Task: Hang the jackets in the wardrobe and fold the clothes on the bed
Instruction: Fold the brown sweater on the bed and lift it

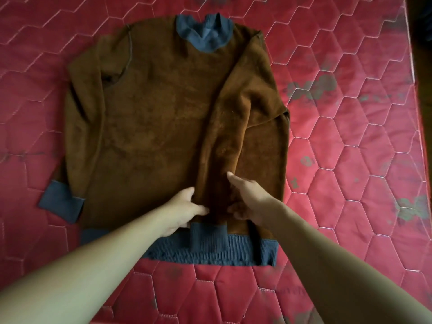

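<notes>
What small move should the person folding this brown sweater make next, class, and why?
Probably let go of the folded sleeve and reach for the other sleeve. The left hand and right hand flank the first sleeve, already laid across the brown sweater with its cuff at the hem, while the other lies unfolded along the side.

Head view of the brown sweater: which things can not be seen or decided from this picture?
- Wardrobe and jackets: outside the head view.
- Left hand fingertips: tucked under the folded sleeve of the sweater, so its grip is unclear.
- Right hand: its palm faces away, so contact is uncertain.
- Hem, left part: covered by the left forearm.
- Mattress: cut off by all edges.
</notes>
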The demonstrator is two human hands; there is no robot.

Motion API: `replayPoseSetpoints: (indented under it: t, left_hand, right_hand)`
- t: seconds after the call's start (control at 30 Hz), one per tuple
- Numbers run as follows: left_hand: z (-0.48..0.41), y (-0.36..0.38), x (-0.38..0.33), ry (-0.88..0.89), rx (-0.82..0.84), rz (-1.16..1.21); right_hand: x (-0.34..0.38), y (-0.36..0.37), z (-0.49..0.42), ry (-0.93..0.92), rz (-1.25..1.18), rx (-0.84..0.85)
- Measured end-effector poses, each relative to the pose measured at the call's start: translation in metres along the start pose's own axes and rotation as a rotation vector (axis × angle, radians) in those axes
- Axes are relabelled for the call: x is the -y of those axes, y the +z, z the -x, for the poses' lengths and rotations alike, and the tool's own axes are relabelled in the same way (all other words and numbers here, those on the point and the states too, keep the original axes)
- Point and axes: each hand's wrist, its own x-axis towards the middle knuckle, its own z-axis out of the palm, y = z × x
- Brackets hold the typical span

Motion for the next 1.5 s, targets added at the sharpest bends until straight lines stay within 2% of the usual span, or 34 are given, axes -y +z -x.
replayPoseSetpoints:
  t: [0.2, 0.3, 0.4, 0.5, 0.63, 0.7, 0.77, 0.83, 0.9, 0.97, 1.03, 1.1, 1.13, 1.2, 1.23, 1.27, 1.37, 1.43, 1.5]
  left_hand:
    - [0.007, 0.015, -0.006, -0.032, 0.196, 0.266]
    - [0.009, 0.019, -0.007, -0.022, 0.168, 0.289]
    - [0.01, 0.011, 0.001, 0.042, 0.055, 0.318]
    - [0.013, -0.003, 0.017, 0.078, -0.041, 0.112]
    - [0.013, -0.012, 0.041, 0.052, -0.063, -0.108]
    - [0.011, -0.016, 0.039, 0.065, -0.01, -0.151]
    - [0.015, -0.019, 0.028, 0.04, 0.112, -0.164]
    - [0.017, -0.022, 0.021, 0.071, 0.159, -0.267]
    - [0.015, -0.025, 0.016, 0.156, 0.085, -0.341]
    - [0.005, -0.03, 0.004, 0.29, -0.145, -0.38]
    - [-0.009, -0.038, -0.017, 0.44, -0.383, -0.404]
    - [-0.027, -0.043, -0.044, 0.601, -0.496, -0.499]
    - [-0.037, -0.044, -0.058, 0.662, -0.511, -0.603]
    - [-0.058, -0.037, -0.088, 0.722, -0.488, -0.844]
    - [-0.068, -0.031, -0.104, 0.741, -0.472, -0.954]
    - [-0.079, -0.024, -0.118, 0.762, -0.465, -1.055]
    - [-0.116, -0.013, -0.149, 0.765, -0.501, -1.336]
    - [-0.136, -0.014, -0.153, 0.715, -0.532, -1.434]
    - [-0.146, -0.018, -0.148, 0.74, -0.585, -1.465]
  right_hand:
    - [0.001, -0.016, 0.001, -0.149, -0.48, 0.255]
    - [0.021, -0.022, 0.002, -0.181, -0.585, 0.219]
    - [0.031, -0.026, 0.0, -0.312, -0.672, 0.016]
    - [0.018, -0.028, -0.009, -0.291, -0.589, -0.138]
    - [0.012, -0.025, -0.014, -0.175, -0.455, -0.075]
    - [0.022, -0.025, -0.02, -0.201, -0.459, -0.057]
    - [0.036, -0.025, -0.028, -0.226, -0.475, -0.047]
    - [0.053, -0.026, -0.031, -0.232, -0.475, -0.085]
    - [0.071, -0.031, -0.037, -0.304, -0.514, -0.191]
    - [0.091, -0.044, -0.048, -0.412, -0.587, -0.361]
    - [0.111, -0.059, -0.056, -0.502, -0.612, -0.439]
    - [0.127, -0.074, -0.062, -0.551, -0.427, -0.476]
    - [0.133, -0.081, -0.063, -0.564, -0.175, -0.57]
    - [0.139, -0.095, -0.066, -0.608, 0.523, -0.906]
    - [0.14, -0.098, -0.069, -0.66, 0.776, -1.019]
    - [0.141, -0.096, -0.071, -0.738, 0.942, -1.047]
    - [0.145, -0.079, -0.096, -0.941, 1.262, -0.812]
    - [0.145, -0.076, -0.115, -0.93, 1.447, -0.68]
    - [0.147, -0.085, -0.128, -0.868, 1.452, -0.67]
